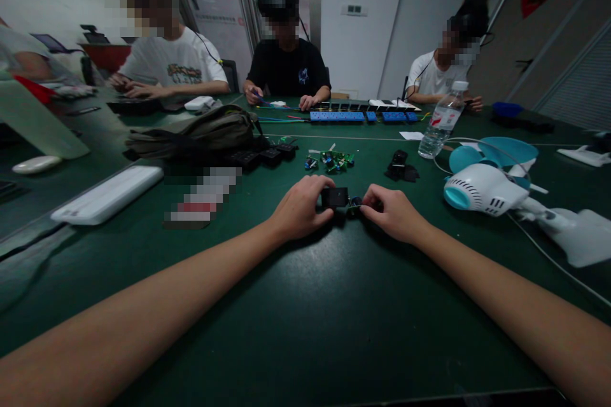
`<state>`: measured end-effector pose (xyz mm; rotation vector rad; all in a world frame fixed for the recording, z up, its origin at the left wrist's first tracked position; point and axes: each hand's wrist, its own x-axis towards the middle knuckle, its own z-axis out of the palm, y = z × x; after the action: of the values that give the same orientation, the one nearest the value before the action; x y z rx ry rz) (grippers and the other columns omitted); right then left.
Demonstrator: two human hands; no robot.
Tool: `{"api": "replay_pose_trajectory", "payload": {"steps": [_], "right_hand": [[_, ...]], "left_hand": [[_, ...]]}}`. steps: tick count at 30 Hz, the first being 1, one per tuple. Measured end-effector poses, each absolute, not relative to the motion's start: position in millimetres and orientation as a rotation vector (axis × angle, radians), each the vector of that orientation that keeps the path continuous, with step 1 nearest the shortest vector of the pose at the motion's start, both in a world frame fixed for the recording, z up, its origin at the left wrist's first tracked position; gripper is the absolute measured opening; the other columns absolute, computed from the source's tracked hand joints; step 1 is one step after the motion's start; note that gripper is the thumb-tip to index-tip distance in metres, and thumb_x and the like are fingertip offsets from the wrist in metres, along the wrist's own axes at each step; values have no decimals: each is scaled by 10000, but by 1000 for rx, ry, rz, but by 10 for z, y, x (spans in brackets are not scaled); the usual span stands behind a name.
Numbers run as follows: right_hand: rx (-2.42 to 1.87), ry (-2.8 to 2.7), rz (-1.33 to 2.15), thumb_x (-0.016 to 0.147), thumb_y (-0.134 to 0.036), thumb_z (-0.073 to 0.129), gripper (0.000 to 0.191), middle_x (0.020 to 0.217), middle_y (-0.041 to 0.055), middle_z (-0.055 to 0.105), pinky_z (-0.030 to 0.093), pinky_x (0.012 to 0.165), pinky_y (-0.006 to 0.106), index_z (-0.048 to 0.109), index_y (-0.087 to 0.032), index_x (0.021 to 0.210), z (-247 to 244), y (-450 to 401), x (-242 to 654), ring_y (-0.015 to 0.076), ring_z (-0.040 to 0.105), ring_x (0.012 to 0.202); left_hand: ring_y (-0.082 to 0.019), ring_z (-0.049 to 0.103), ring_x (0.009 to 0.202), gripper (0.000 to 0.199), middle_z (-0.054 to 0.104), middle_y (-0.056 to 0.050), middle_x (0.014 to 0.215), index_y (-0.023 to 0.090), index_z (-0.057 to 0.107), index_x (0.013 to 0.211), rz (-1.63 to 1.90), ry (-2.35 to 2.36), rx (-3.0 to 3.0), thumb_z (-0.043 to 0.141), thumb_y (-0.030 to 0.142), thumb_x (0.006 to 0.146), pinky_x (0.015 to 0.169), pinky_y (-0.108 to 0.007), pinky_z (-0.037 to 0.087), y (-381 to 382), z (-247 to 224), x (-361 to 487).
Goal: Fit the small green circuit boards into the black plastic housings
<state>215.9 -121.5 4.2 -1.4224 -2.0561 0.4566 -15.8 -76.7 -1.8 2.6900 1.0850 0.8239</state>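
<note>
Near the middle of the green table (296, 324), my left hand (301, 206) grips a small black box (338, 196) between thumb and fingers. Just right of it, my right hand (392, 211) pinches a small circuit board (354, 205) with dark parts on it. Board and box are side by side; whether they touch is hard to tell. Behind them lies a small pile of green circuit boards (337, 160) with blue parts. Black plastic pieces (401, 166) rest beyond my right hand.
A white and teal fan (487, 189) and a water bottle (443, 121) stand at right. Left are a dark bag (200, 133), a white power bank-like block (112, 194) and a blurred packet (205, 197). Blue strips (337, 116) lie farther back, where several people sit.
</note>
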Motion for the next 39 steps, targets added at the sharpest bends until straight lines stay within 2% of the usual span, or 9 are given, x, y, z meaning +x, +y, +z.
{"api": "replay_pose_trajectory", "payload": {"steps": [39], "right_hand": [[-1412, -2066, 436, 835, -198, 628, 70, 701, -14, 621, 372, 591, 254, 576, -194, 788, 25, -1205, 2168, 125, 535, 617]], "left_hand": [[-244, 577, 953, 349, 626, -67, 1030, 215, 532, 1114, 836, 1087, 2681, 650, 248, 787, 847, -397, 490, -770, -26, -157]]}}
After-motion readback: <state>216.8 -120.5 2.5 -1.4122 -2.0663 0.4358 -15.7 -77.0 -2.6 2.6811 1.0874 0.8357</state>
